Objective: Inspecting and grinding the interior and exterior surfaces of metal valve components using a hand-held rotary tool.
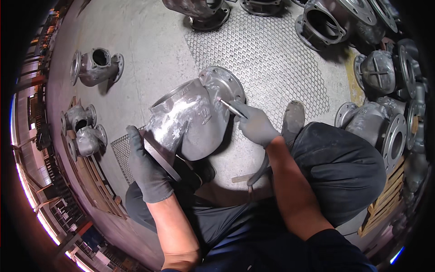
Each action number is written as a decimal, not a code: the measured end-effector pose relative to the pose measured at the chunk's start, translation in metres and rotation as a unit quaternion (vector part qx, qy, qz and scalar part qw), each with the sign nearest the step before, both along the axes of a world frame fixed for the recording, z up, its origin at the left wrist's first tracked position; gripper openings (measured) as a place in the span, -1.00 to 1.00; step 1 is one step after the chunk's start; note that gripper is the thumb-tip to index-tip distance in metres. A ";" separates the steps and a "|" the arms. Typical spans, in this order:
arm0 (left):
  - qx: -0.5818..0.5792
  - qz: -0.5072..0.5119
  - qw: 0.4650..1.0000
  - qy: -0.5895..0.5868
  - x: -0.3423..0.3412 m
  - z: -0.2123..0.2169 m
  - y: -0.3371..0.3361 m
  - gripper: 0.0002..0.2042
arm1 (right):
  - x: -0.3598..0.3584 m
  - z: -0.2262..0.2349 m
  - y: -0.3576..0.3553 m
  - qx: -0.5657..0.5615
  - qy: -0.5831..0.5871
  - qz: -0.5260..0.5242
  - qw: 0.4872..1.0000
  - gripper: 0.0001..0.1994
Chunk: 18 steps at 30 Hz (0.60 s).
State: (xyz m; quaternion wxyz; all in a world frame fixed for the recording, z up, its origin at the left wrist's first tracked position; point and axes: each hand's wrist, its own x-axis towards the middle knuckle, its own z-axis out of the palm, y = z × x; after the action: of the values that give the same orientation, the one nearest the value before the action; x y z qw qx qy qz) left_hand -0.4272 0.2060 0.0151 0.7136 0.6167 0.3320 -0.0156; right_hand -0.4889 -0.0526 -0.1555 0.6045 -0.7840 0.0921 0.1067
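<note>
As I look on, the left hand (pixel 148 171) lies open against the pipe fitting (pixel 199 122) at its eight o'clock end, while the right hand (pixel 257 124) grips a slim tool (pixel 234 109) pointing ten o'clock onto that casting, nine o'clock from the fist, long axis seven to one.

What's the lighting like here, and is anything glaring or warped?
Head view: glare whitens part of the metal casting, with dark shadow along its lower right; head view again: left hand and right hand look fairly sharp; head view's rim: the bright strip at far left curves, and the corners go black.
</note>
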 end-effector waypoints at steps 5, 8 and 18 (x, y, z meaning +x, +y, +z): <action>-0.023 0.001 1.000 -0.012 0.000 -0.002 0.000 -0.60 | -0.005 0.033 0.017 0.084 0.116 -0.034 0.989 -0.43; -0.032 0.029 0.999 -0.005 0.000 0.007 -0.011 -0.62 | -0.015 0.028 0.025 0.197 0.114 -0.048 0.973 -0.39; -0.025 0.007 1.000 -0.013 0.000 0.021 -0.028 -0.56 | -0.019 -0.008 0.017 0.063 0.061 -0.033 0.996 -0.35</action>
State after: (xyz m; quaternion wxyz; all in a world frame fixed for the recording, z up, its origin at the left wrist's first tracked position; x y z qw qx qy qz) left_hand -0.4273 0.1779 0.0363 0.7329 0.5965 0.3270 -0.0109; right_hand -0.5080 -0.0351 -0.1631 0.6491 -0.7331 0.1477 0.1394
